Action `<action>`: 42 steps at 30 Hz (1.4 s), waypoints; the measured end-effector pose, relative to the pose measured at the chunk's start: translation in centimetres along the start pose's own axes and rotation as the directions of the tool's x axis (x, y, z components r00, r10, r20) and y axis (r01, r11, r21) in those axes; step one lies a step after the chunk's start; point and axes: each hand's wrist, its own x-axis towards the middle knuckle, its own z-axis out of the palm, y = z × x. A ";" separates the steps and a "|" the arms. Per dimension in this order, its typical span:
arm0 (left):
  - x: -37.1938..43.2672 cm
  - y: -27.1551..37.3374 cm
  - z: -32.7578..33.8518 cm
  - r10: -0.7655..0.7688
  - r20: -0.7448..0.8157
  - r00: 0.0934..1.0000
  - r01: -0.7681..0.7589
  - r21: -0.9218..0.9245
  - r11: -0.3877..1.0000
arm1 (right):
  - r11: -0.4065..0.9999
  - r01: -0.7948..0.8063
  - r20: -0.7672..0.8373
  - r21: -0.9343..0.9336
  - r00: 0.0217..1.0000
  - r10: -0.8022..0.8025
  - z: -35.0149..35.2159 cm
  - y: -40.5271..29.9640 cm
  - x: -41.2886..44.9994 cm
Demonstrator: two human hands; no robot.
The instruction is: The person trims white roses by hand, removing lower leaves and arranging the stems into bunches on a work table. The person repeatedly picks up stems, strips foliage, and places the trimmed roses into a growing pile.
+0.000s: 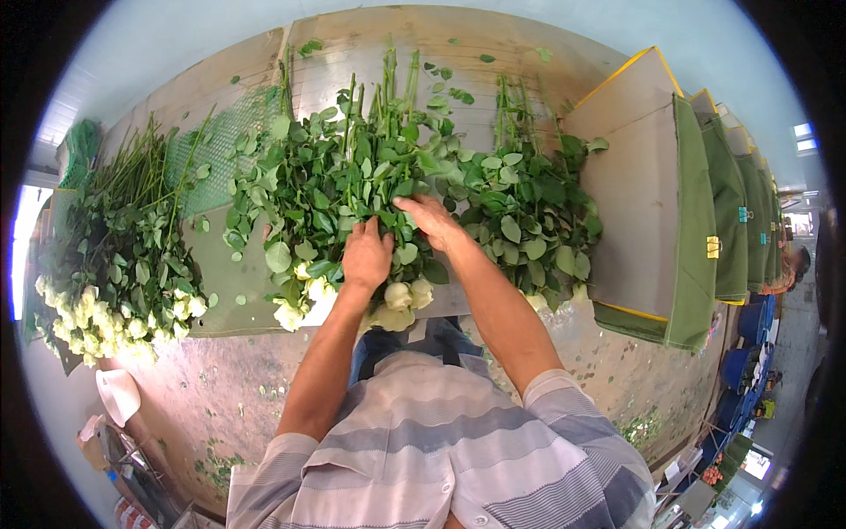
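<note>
Cream-white roses with long leafy stems lie across the table, their blooms towards me. My left hand (368,256) rests on the leaves of the middle heap of roses (320,178), just above several blooms; its fingertips are partly hidden in foliage. To its right, my right hand (428,221) reaches into the same heap, thumb and fingers spread around leaves; whether it grips a stem cannot be told. Another heap of roses (529,198) lies to the right of my hands. A larger bundle of cream roses (122,251) lies at the far left, beside green netting (215,142).
Fabric-covered panels with yellow edging (634,192) stand at the table's right, with a binder clip (712,247). Loose leaves lie on the metal tabletop (462,59) and floor. A white plastic chair (119,397) is at lower left. Blue buckets (735,369) and a person (790,271) are far right.
</note>
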 end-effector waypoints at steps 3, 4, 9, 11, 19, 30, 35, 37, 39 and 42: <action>0.4 0.3 0.5 -0.025 0.072 0.997 0.034 -0.140 0.990 | 0.999 -0.032 -0.105 0.020 0.994 0.033 -0.6 -0.4 -1.1; 0.7 -0.1 0.5 -0.027 0.118 0.993 0.052 -0.220 0.974 | 0.997 -0.026 -0.094 0.073 0.995 0.033 -1.0 -0.4 -1.5; 2.2 -1.0 1.5 -0.004 0.198 0.980 0.096 -0.456 0.885 | 0.979 0.060 0.066 0.197 0.995 -0.074 -1.7 -0.4 -1.4; 2.8 -1.2 2.1 -0.124 0.182 0.975 0.203 -0.529 0.824 | 0.995 0.041 0.005 0.094 0.999 -0.042 -1.7 -0.2 -0.7; 3.3 -8.7 -0.9 -0.305 -0.028 0.952 0.174 -0.771 0.612 | 0.975 -0.182 -0.256 0.128 0.944 0.210 -6.3 3.1 -0.1; 0.4 -1.8 -1.9 0.028 -0.212 0.977 -0.071 -0.196 0.978 | 0.985 -0.076 -0.176 0.154 0.979 0.103 -8.2 5.4 0.5; 0.3 1.7 4.4 0.014 0.064 0.998 -0.015 0.013 1.000 | 0.932 -0.095 -0.383 -0.350 0.923 -0.050 -6.1 2.4 -0.8; 0.8 1.2 4.8 -0.008 0.138 0.990 0.017 -0.065 0.998 | 0.845 -0.091 -0.434 -0.527 0.884 -0.176 -5.3 0.9 -1.6; 1.5 0.6 4.2 0.039 0.158 0.987 -0.007 -0.201 0.979 | 0.822 -0.027 -0.351 -0.569 0.912 -0.213 -5.2 -0.6 -2.5; 1.8 1.1 3.0 0.045 0.283 0.958 0.139 -0.596 0.791 | 0.830 0.119 -0.396 -0.545 0.836 -0.380 -3.9 -2.6 -2.9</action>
